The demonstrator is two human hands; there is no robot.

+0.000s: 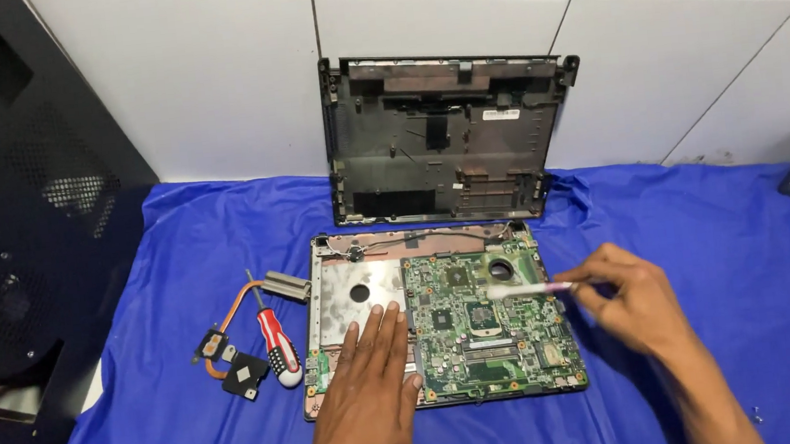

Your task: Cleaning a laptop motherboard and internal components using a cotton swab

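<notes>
Left hand [365,389] lies open-fingered, flat on the opened laptop base [344,294] holding a green motherboard [487,324]; right hand [630,306] fingers pinch a white brush [527,289].

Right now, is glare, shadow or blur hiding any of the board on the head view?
Head view: even light, no glare on the green circuit board; soft shadow under the right hand on the blue cloth; the brush looks sharp; the left hand covers the board's left edge.
</notes>
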